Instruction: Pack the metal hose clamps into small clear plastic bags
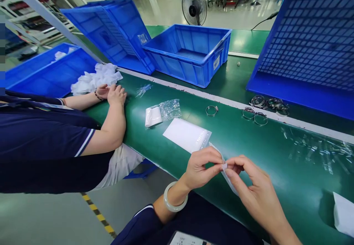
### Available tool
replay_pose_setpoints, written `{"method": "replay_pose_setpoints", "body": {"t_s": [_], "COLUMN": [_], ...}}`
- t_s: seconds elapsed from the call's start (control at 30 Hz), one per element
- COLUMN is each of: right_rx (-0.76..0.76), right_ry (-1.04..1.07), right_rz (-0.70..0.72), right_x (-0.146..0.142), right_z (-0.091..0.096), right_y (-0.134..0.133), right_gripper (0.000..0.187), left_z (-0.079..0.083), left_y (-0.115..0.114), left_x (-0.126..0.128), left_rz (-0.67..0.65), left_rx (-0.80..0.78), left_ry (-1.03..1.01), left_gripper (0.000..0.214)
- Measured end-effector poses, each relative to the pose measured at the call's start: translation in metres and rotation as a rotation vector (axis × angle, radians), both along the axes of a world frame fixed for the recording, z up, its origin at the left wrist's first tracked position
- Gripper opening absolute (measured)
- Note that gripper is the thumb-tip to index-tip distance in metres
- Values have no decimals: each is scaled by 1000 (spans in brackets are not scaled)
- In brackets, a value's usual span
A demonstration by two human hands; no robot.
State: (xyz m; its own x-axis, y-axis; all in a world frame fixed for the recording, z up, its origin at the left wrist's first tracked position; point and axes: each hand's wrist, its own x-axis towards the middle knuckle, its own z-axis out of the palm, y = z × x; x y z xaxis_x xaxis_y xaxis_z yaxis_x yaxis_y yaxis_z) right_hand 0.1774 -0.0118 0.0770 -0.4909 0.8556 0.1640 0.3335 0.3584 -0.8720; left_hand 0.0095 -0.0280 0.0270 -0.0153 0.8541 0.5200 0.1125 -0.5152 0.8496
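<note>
I am pinching the top of a small clear bag (227, 171) with my left hand (199, 171) and right hand (253, 189); both sets of fingers are tight on it. I think I am opening it; next I must pull the sides apart gently.

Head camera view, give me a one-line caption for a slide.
Both hands, left hand and right hand, pinch a small clear plastic bag over a green conveyor belt beside metal hose clamps.

Long green work table (177, 141) under hands, white strip along its far side. Beyond hands: open blue plastic crates (190, 51), black standing fan (194, 6), pale glossy floor (171, 1). Down-left of hands: grey floor, yellow-black striped line (98, 212).
</note>
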Motion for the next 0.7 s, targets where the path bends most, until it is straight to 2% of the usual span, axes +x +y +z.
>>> {"method": "replay_pose_setpoints", "body": {"t_s": [0.4,0.57,0.7], "right_rx": [-134,-279,-390], "right_ry": [51,83,109], "right_rz": [25,43,37], "right_x": [4,7,8], "right_z": [3,3,-11], "right_y": [-6,-2,1], "right_gripper": [3,18,31], "left_z": [0,3,4], "left_y": [1,1,2], "left_x": [4,5,9], "left_rz": [-4,-4,23], "left_rx": [52,49,59], "left_ry": [-27,4,8], "left_gripper": [9,12,24]}}
